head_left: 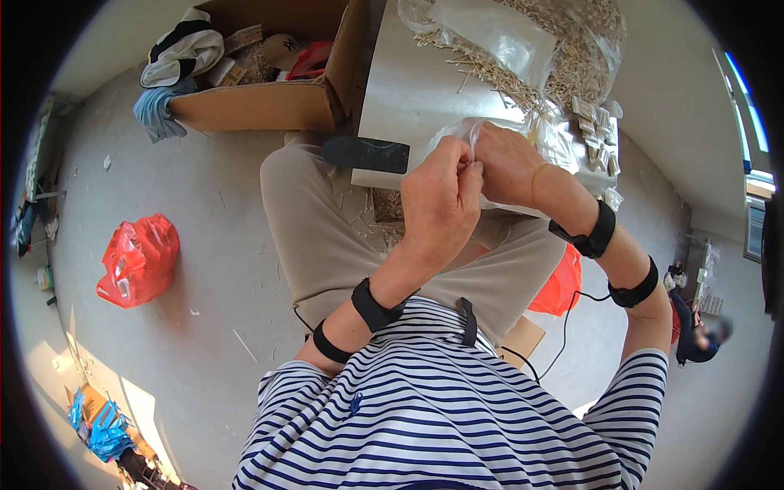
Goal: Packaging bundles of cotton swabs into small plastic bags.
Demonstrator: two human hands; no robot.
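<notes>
Both hands are together over the near edge of a metal-topped table (pixel 400 90). My left hand (pixel 441 200) is closed, its thumb and fingertips pinching a clear plastic bag (pixel 459 129). My right hand (pixel 510 166) is bent over against the same bag, its fingers curled and partly hidden behind the wrist and plastic. Beyond them lies a heap of thin wooden sticks (pixel 576 57), with a larger clear plastic sheet (pixel 498 37) over part of it. To the right of my right hand several small bundled packs (pixel 598 135) are stacked.
An open cardboard box (pixel 253 108) with clothing on its rim stands left of the table. A dark flat strip (pixel 365 153) juts from the table's near left edge. A red plastic bag (pixel 140 260) sits on the floor, among scattered sticks. Another person (pixel 696 331) is at far right.
</notes>
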